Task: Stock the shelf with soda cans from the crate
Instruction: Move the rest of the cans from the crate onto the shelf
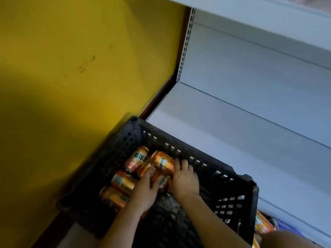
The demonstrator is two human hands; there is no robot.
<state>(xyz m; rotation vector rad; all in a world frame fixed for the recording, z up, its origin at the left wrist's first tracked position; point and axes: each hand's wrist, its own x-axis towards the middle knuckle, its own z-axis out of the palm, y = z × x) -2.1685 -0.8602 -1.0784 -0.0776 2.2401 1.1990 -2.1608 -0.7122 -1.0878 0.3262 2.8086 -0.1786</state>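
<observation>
Both of my forearms reached down into the black crate (232, 178). My left hand (146, 192) lay with loosely bent fingers across the orange soda cans (137, 157), gripping none that I could see. My right hand (185, 181) curled over one can (163, 161). Beyond my hands stood the white shelf (241, 122).

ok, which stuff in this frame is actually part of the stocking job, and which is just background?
Job:
- crate, black
- orange cans lying inside it
- left hand and right hand, both on cans in the crate
- white shelf

Background:
- yellow wall
- slotted upright
- cans under the shelf, low right
</observation>
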